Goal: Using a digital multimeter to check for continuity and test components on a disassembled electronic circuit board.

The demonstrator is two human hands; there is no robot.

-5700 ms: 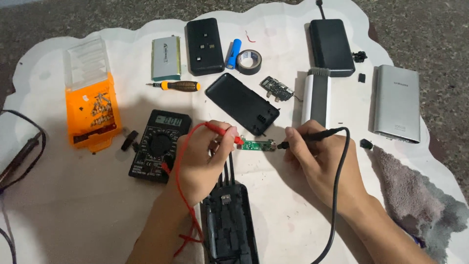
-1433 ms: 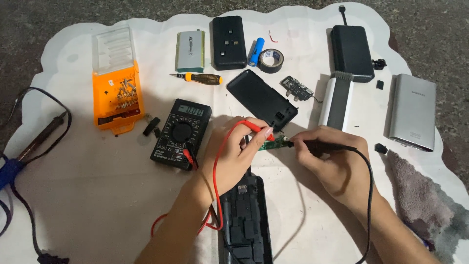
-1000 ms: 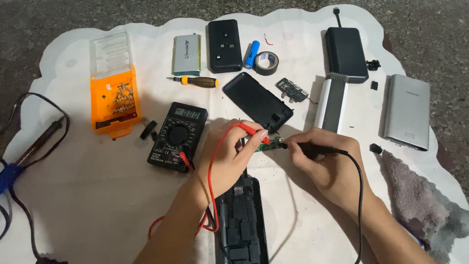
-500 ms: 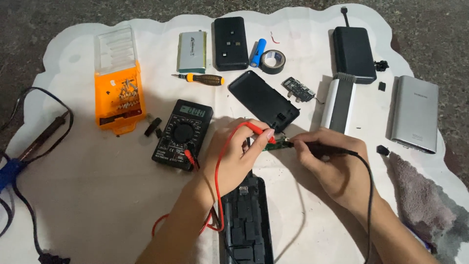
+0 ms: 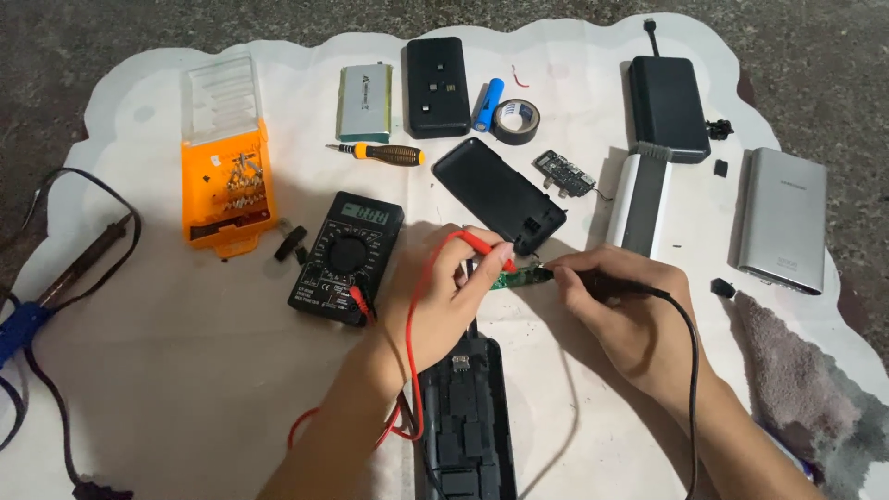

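Fingers [image 5: 491, 264] of the left hand [image 5: 435, 306] pinch the red probe [image 5: 482, 243], tip down on the small green circuit board [image 5: 520, 276]. Right hand [image 5: 630, 319] fingers closed round the black probe [image 5: 616, 285], tip meeting the board's 3 o'clock end. The board lies between both sets of fingertips, touching them. Surface: white cloth [image 5: 185, 389] over a dark speckled floor [image 5: 833, 56]. Black multimeter [image 5: 347, 257] at 9 o'clock of the left hand; open black casing [image 5: 463, 417] at 6; black cover [image 5: 498, 196] at 12.
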